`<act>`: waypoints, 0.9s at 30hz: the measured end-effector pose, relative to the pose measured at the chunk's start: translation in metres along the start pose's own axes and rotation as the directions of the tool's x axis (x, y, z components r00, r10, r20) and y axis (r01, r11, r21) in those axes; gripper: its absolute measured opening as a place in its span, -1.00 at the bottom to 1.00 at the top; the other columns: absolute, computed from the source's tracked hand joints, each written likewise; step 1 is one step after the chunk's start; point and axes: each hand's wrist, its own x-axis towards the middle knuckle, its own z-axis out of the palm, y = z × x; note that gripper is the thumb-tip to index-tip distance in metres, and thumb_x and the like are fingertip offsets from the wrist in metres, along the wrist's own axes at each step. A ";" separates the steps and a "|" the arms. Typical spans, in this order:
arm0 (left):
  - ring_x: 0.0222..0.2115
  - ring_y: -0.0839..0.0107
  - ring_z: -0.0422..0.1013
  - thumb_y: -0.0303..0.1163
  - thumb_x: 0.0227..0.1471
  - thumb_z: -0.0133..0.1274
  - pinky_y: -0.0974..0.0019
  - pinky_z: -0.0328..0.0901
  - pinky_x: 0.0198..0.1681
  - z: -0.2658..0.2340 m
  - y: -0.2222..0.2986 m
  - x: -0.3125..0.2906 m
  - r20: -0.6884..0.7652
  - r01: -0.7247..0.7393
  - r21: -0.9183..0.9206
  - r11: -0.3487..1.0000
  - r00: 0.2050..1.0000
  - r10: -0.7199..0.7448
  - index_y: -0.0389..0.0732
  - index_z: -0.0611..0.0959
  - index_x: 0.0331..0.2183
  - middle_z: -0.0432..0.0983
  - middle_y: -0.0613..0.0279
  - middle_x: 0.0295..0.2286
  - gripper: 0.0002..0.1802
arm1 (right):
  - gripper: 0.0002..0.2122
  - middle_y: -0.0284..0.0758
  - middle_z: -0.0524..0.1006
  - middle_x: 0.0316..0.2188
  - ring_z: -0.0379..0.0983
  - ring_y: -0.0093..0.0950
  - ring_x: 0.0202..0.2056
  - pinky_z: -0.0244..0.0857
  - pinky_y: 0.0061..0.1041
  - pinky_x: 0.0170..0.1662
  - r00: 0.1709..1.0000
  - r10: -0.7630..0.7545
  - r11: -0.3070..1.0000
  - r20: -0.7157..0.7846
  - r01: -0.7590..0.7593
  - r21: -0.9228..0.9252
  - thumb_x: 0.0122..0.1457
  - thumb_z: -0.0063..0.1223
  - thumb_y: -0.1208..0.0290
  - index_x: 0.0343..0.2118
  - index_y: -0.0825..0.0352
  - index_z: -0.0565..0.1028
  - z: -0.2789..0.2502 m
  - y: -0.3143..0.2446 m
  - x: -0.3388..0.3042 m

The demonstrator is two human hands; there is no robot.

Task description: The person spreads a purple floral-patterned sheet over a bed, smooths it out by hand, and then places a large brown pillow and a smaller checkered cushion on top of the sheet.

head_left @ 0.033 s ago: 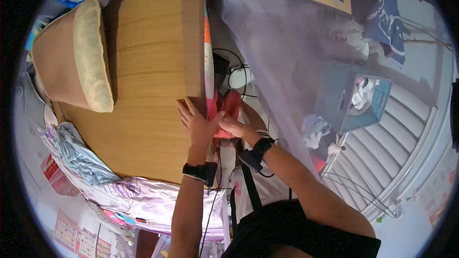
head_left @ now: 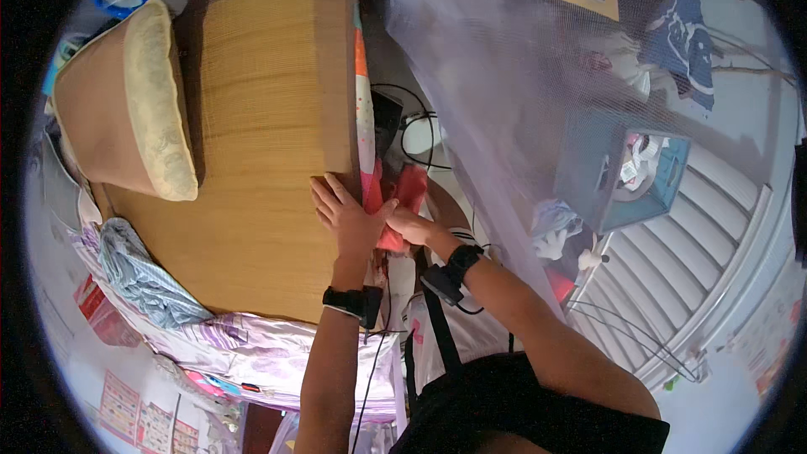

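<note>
My left hand (head_left: 346,212) lies on the edge of a woven bed mat (head_left: 261,126), its fingers spread and its thumb reaching toward my other hand. Just right of it, beside the mattress, my right hand (head_left: 409,225) is closed on a red cloth (head_left: 410,189). The cloth hangs in the gap at the bed's side, and part of it is hidden behind my hands. Black bands with small devices circle both wrists. A multicoloured sheet edge (head_left: 362,101) shows along the side of the bed.
On the mat's left sit a brown and cream pillow (head_left: 126,109) and a crumpled grey-blue cloth (head_left: 143,273). A sheer mosquito net (head_left: 496,84) hangs at the right, near a blue-grey bin (head_left: 664,181) and a white slatted surface (head_left: 672,269). Black cables (head_left: 418,88) run beside the bed.
The red cloth's visible part has shifted slightly down and right beside my right hand. My left hand stays spread on the mat's edge.
</note>
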 end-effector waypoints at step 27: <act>0.09 -0.12 -0.21 0.27 -0.09 -0.33 -0.26 -0.30 0.05 0.090 -0.098 -0.001 -0.213 -0.283 0.322 0.903 0.908 0.361 -0.22 0.01 0.08 -0.20 -0.22 0.07 -0.11 | -0.72 -0.11 0.46 -0.40 0.41 -0.34 -0.44 0.26 -0.33 -0.40 0.813 -0.250 0.808 -0.526 -0.124 -0.575 0.08 -0.10 0.35 -0.23 0.45 0.32 -0.153 -0.047 0.230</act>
